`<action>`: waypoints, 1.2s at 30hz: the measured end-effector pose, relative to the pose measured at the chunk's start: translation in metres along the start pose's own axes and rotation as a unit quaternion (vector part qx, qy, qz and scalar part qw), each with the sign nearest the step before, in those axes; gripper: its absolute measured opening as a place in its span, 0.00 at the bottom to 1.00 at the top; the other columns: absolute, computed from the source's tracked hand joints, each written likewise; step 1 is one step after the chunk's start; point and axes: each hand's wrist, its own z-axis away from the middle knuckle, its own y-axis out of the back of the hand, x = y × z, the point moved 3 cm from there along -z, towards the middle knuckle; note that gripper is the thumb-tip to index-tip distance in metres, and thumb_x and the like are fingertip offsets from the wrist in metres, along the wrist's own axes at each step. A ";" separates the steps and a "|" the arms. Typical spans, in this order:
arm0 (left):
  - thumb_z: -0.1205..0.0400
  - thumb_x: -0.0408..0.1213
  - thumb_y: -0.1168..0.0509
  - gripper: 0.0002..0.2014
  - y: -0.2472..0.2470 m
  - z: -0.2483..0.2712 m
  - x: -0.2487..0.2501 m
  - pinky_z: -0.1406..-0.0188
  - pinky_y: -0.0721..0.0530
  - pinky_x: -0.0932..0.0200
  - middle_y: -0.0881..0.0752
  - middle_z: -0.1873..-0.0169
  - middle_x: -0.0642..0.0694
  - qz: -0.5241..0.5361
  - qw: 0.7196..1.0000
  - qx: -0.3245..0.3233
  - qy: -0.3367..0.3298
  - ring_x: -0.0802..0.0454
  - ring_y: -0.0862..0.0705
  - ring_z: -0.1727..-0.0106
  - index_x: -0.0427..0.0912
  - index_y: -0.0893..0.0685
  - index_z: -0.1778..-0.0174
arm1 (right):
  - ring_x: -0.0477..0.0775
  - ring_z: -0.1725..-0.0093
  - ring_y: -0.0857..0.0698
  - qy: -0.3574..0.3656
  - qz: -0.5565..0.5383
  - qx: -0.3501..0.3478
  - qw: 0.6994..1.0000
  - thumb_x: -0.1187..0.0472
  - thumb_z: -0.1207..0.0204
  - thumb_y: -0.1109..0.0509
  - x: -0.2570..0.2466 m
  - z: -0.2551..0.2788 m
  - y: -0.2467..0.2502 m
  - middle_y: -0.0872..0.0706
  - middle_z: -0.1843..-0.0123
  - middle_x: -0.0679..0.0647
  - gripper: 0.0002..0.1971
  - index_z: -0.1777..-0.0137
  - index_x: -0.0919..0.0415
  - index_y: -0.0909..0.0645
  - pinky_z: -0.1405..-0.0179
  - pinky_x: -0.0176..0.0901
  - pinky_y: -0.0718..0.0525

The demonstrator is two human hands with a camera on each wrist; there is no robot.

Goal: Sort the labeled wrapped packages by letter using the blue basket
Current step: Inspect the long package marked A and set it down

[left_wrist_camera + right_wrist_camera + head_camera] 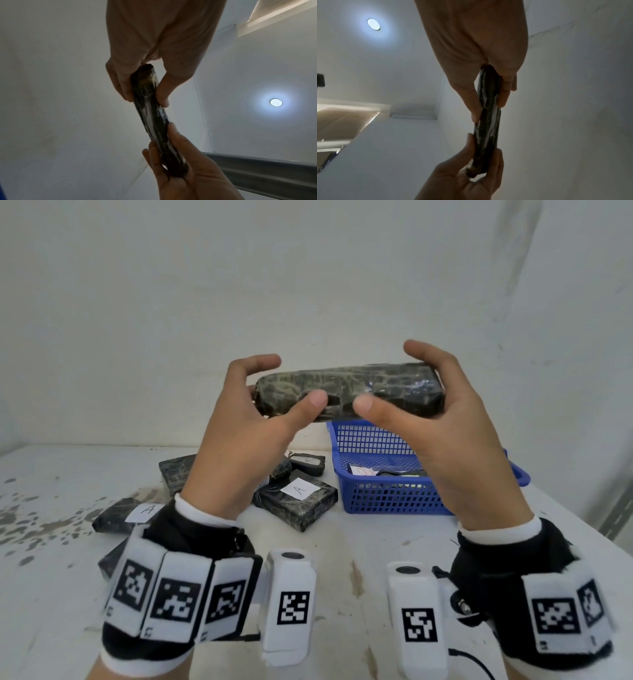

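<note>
Wrapped package (349, 390) held aloft, both hands gripping its ends, above blue basket (387, 494)

A long, flat package wrapped in dark glossy film (155, 119) runs diagonally, seen edge-on. The left hand (154, 44) pinches its upper end between thumb and fingers; the right hand (187, 175) grips its lower end. A round ceiling light (275, 102) glows right of the package.
</note>
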 end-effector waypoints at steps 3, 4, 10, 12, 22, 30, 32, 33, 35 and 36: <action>0.33 0.52 0.20 0.35 0.004 -0.001 0.001 0.33 0.20 0.50 0.15 0.38 0.47 0.004 1.000 0.013 0.006 0.48 0.15 0.37 0.58 0.25 0.31 | 0.52 0.52 0.09 -0.035 -0.042 -0.026 0.998 0.50 0.27 0.20 0.001 -0.001 -0.003 0.14 0.33 0.49 0.33 0.23 0.41 0.27 0.59 0.42 0.12; 0.32 0.52 0.20 0.35 0.004 0.000 0.002 0.33 0.19 0.48 0.16 0.37 0.45 0.008 1.000 0.008 0.011 0.48 0.14 0.38 0.57 0.25 0.30 | 0.51 0.62 0.11 -0.039 -0.059 -0.027 0.997 0.56 0.24 0.22 0.001 -0.002 -0.002 0.13 0.39 0.46 0.32 0.21 0.42 0.28 0.68 0.40 0.15; 0.24 0.38 0.26 0.32 0.003 0.001 0.007 0.47 0.11 0.44 0.24 0.28 0.37 0.099 0.994 -0.024 0.049 0.51 0.07 0.58 0.47 0.29 0.24 | 0.51 0.68 0.20 -0.022 -0.080 -0.041 0.996 0.54 0.30 0.20 0.001 -0.003 0.001 0.15 0.58 0.50 0.32 0.25 0.41 0.25 0.66 0.39 0.20; 0.25 0.37 0.26 0.33 0.003 0.001 0.007 0.40 0.14 0.41 0.18 0.34 0.41 0.107 0.993 -0.024 0.052 0.49 0.07 0.57 0.44 0.30 0.24 | 0.46 0.68 0.20 -0.004 -0.068 -0.044 0.997 0.56 0.26 0.21 -0.001 -0.002 0.001 0.16 0.58 0.48 0.29 0.27 0.40 0.25 0.63 0.37 0.19; 0.29 0.40 0.24 0.29 -0.005 0.007 0.012 0.54 0.10 0.58 0.11 0.50 0.48 0.064 0.997 -0.037 0.027 0.51 0.08 0.60 0.48 0.30 0.34 | 0.53 0.29 0.18 0.023 -0.001 -0.006 1.000 0.39 0.40 0.15 0.000 0.002 -0.004 0.18 0.30 0.45 0.36 0.33 0.37 0.25 0.28 0.58 0.19; 0.29 0.42 0.25 0.31 -0.001 0.004 0.011 0.49 0.10 0.49 0.10 0.52 0.48 0.097 0.994 -0.021 0.036 0.49 0.08 0.62 0.47 0.30 0.32 | 0.37 0.62 0.15 0.022 -0.053 -0.039 0.998 0.51 0.28 0.23 -0.008 0.001 -0.002 0.14 0.53 0.41 0.26 0.30 0.45 0.23 0.62 0.29 0.18; 0.28 0.44 0.27 0.32 0.001 0.002 0.010 0.50 0.10 0.49 0.10 0.51 0.45 0.115 0.992 -0.023 0.046 0.49 0.08 0.59 0.39 0.28 0.30 | 0.40 0.68 0.21 0.009 -0.074 -0.052 0.996 0.49 0.27 0.27 -0.006 -0.001 0.000 0.17 0.62 0.39 0.27 0.27 0.41 0.25 0.67 0.30 0.22; 0.26 0.43 0.28 0.30 0.003 0.001 0.009 0.53 0.10 0.50 0.09 0.50 0.43 0.109 0.993 -0.027 0.046 0.49 0.08 0.59 0.36 0.26 0.30 | 0.41 0.68 0.22 0.003 -0.081 -0.056 0.995 0.50 0.26 0.27 -0.005 -0.001 0.002 0.16 0.64 0.39 0.29 0.25 0.39 0.28 0.68 0.32 0.23; 0.26 0.45 0.29 0.28 0.004 0.000 0.010 0.62 0.10 0.55 0.09 0.50 0.41 0.095 0.993 -0.042 0.047 0.49 0.08 0.59 0.34 0.23 0.33 | 0.42 0.68 0.22 -0.004 -0.086 -0.059 0.995 0.51 0.27 0.27 -0.004 -0.003 0.005 0.15 0.65 0.38 0.32 0.23 0.38 0.31 0.69 0.32 0.23; 0.28 0.47 0.29 0.29 0.005 0.000 0.010 0.65 0.10 0.58 0.09 0.51 0.41 0.094 0.993 -0.051 0.048 0.48 0.08 0.60 0.34 0.22 0.34 | 0.43 0.68 0.23 -0.006 -0.083 -0.059 0.995 0.50 0.29 0.27 -0.003 -0.003 0.007 0.16 0.66 0.38 0.31 0.24 0.40 0.29 0.69 0.33 0.23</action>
